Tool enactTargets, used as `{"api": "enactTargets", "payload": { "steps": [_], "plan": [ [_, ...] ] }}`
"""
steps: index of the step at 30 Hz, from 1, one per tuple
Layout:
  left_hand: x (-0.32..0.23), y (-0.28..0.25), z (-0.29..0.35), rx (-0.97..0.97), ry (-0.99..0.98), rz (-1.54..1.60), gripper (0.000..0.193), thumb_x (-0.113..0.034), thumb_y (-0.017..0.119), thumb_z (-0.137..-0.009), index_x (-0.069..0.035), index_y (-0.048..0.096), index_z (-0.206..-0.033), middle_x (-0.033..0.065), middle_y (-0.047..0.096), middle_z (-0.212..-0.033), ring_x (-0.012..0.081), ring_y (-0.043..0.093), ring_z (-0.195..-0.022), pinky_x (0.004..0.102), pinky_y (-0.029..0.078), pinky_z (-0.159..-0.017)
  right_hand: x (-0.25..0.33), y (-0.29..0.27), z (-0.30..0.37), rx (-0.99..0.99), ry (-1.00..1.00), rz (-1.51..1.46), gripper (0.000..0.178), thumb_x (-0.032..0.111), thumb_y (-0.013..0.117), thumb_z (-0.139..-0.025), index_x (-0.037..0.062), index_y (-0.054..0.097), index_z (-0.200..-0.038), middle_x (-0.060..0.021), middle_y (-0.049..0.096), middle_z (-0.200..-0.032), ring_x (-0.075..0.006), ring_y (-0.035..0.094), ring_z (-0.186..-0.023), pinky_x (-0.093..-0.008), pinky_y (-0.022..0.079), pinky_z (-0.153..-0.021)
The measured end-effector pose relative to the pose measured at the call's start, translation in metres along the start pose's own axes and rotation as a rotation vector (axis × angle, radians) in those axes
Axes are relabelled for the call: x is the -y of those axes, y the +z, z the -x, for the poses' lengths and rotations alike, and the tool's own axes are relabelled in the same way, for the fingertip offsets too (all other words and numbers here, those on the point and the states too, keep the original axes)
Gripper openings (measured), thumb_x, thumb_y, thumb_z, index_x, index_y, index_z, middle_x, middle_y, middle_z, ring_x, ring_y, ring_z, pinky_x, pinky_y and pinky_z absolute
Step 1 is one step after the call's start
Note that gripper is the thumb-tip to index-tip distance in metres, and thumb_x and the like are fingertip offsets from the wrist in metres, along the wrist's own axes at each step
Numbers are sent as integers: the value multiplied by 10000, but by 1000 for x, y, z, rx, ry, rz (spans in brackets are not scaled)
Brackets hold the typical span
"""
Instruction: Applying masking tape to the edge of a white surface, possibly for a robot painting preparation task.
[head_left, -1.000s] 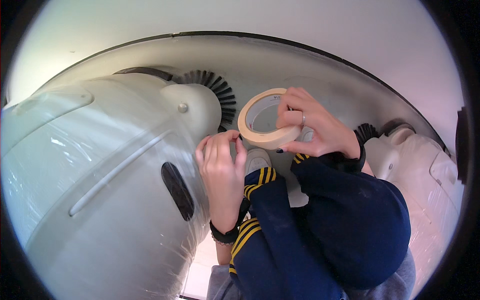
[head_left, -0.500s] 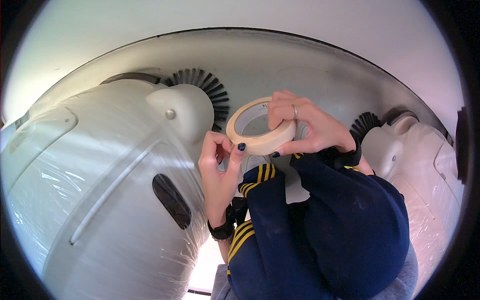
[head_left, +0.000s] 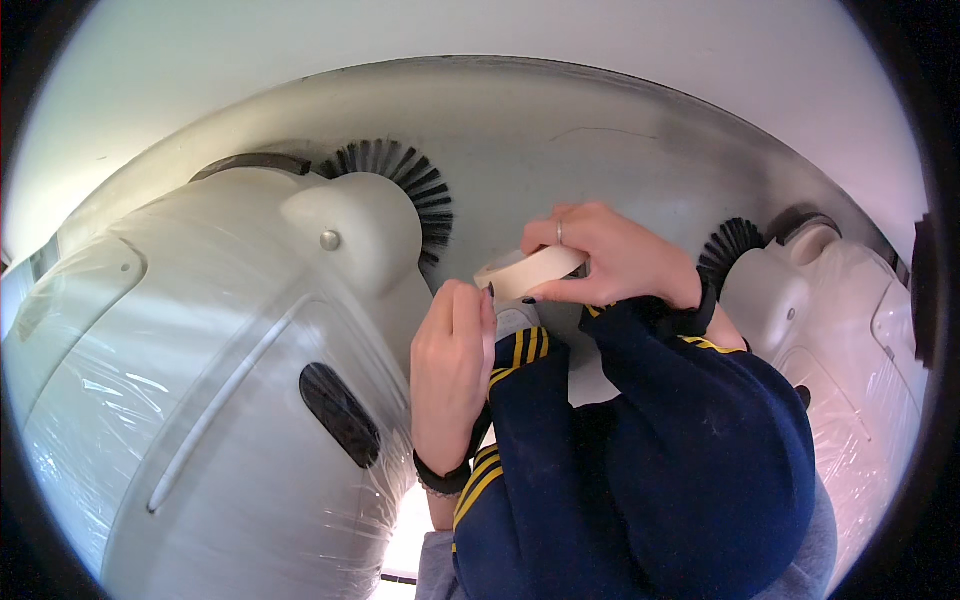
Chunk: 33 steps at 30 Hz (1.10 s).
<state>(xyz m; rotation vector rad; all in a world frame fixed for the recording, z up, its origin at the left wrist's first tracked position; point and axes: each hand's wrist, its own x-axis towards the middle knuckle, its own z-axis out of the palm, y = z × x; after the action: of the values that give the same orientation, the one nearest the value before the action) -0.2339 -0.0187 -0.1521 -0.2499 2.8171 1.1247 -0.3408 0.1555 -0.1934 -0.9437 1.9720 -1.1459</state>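
Note:
A roll of cream masking tape (head_left: 540, 272) is held in front of me, tilted so that mostly its outer band shows. My right hand (head_left: 625, 258), with a ring on one finger, is closed around the roll's right side. At the roll's left edge, my left hand (head_left: 450, 365) pinches with thumb and fingertips pressed together. The back of that hand hides most of the pinch, so whether a strip of tape has come loose cannot be made out. Both hands are above my knees in navy trousers (head_left: 690, 450) with yellow stripes.
To the left stands a large white machine (head_left: 250, 440) under clear plastic film, with a round black-bristled brush (head_left: 430, 205) at its front. A similar film-wrapped white machine (head_left: 820, 330) with a brush (head_left: 730, 245) is on the right. Ahead, a curved grey floor (head_left: 560, 120) meets a pale wall.
The tape roll has tipped from showing its open ring to nearly edge-on. My left hand has turned so its back shows, its fingers closing at the roll's edge.

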Motion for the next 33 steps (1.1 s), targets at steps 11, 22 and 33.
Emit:
{"api": "enactTargets", "payload": {
  "steps": [11, 22, 33],
  "plan": [
    [-5, -3, -5, -72, -264, 347, 207, -19, 626, -808, -31, 545, -998, 55, 515, -657, 111, 469, -574, 265, 405, -537, -27, 19, 0, -13, 2, -194, 281, 270, 684, -749, 41, 534, -808, -119, 552, -631, -262, 523, -585, -355, 398, -562],
    [22, -7, 3, 296, -326, 345, 225, -219, 715, -729, 0, 663, -739, 90, 491, -551, 195, 465, -476, 315, 366, -480, -31, 2, 23, 396, 95, -678, 237, 171, 636, -803, 18, 534, -953, -33, 638, -746, -83, 529, -624, -244, 417, -576],
    [19, -46, 16, 273, -291, 425, 154, -132, 719, -748, 7, 653, -740, 23, 462, -558, 109, 405, -515, 264, 311, -473, -4, -13, 5, 813, 129, -858, 272, 252, 581, -900, -19, 588, -877, -45, 657, -712, -71, 595, -608, -205, 436, -568]
  ]
}}
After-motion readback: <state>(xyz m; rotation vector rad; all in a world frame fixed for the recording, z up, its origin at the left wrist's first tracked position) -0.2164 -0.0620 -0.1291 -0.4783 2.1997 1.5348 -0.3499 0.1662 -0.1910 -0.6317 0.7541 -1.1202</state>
